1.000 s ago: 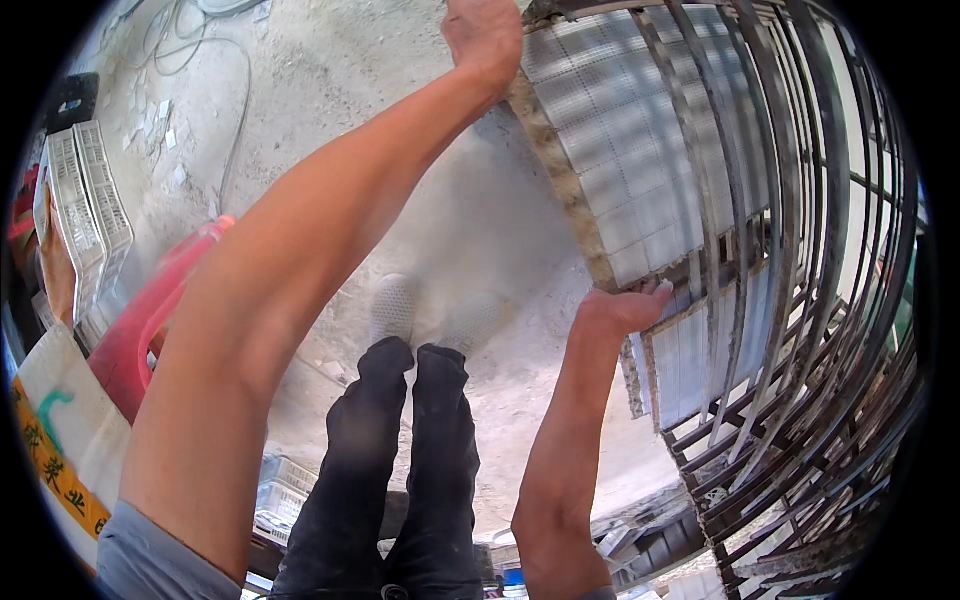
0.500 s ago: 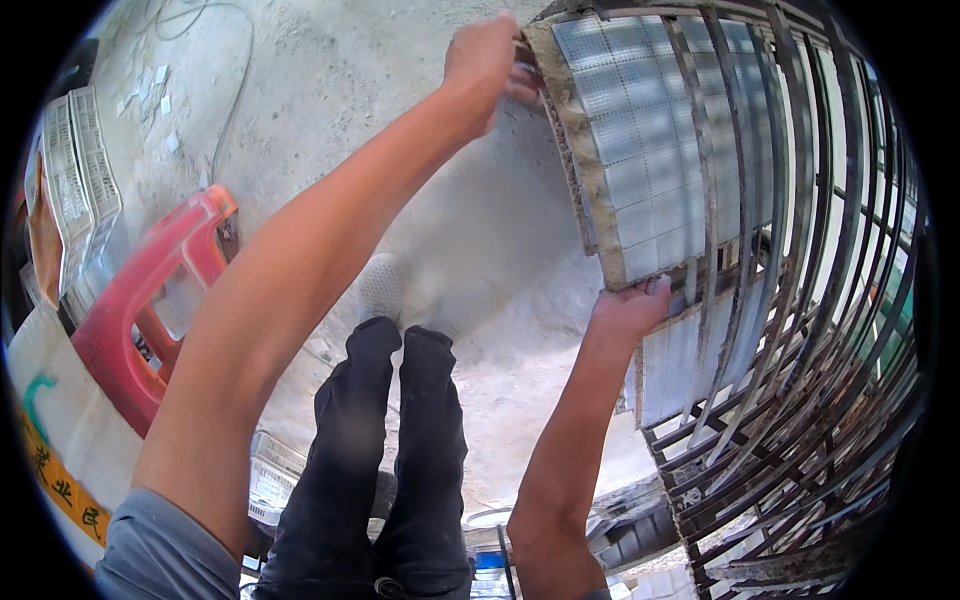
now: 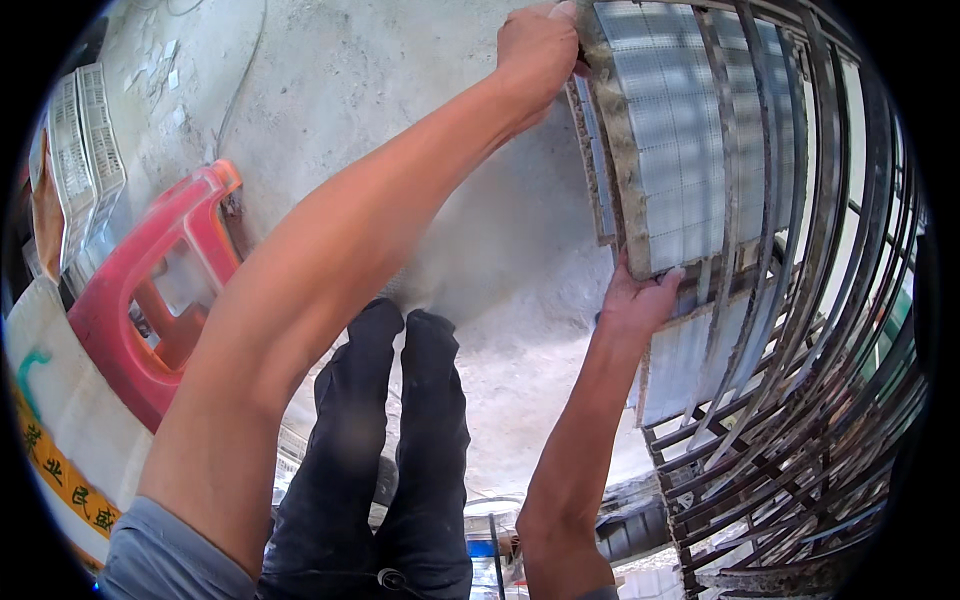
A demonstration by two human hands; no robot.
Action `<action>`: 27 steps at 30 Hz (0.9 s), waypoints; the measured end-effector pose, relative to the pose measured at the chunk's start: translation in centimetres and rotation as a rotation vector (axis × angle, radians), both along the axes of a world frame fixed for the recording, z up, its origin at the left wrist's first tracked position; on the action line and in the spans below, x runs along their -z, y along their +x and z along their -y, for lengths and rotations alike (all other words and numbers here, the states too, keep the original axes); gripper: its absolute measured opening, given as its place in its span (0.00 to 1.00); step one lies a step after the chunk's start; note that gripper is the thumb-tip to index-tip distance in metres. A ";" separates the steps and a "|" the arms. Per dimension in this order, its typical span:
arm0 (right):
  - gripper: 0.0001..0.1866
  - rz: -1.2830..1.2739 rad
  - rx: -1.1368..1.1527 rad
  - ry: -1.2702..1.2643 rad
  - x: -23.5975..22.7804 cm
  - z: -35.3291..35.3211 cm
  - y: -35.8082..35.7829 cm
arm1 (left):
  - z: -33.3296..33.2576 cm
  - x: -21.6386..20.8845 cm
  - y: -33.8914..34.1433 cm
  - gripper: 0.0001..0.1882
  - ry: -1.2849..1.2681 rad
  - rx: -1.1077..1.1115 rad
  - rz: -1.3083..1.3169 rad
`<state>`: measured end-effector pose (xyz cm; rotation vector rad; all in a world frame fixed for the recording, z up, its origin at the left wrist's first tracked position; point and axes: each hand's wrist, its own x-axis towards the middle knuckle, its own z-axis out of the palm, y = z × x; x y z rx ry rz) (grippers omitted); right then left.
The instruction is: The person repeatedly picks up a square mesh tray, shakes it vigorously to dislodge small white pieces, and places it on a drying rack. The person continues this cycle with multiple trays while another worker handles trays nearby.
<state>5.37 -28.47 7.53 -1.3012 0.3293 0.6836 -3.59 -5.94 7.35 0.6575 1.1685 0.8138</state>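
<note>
A rectangular framed panel (image 3: 675,150), pale and gridded with a rough, dirt-coloured edge, lies partly behind the dark metal bars of a rack (image 3: 728,150). My left hand (image 3: 540,48) closes round its far left corner; part of the grip is cut off by the picture's top edge. At the near left corner my right hand (image 3: 640,297) grips the edge, thumb extended along it. Another pale gridded panel (image 3: 672,370) sits in the rack nearer me, beside my right forearm. A further panel edge (image 3: 594,165) shows just left of the held one.
To the left stands a red plastic stool (image 3: 115,320), with white slatted crates (image 3: 90,150) farther back. A white sack (image 3: 70,375) with an orange band lies at the lower left. Small pale pieces and a cable (image 3: 240,95) lie on the dusty floor (image 3: 350,100).
Both hands and the held panel have shifted right, with the panel slightly farther behind the rack bars. My left hand has moved the most. The view has also shifted a little.
</note>
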 end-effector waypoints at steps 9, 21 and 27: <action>0.25 0.016 0.031 -0.036 0.3 -0.3 0.6 | 0.0 -0.6 0.0 0.20 0.129 0.013 -0.023; 0.32 -0.286 -0.092 -0.113 -4.7 3.7 -0.7 | 1.8 -3.4 -5.2 0.22 -0.152 -0.088 -0.069; 0.24 -0.412 -0.470 -0.343 -11.7 10.1 -9.9 | 17.3 -13.3 -14.3 0.20 -0.159 -0.088 -0.251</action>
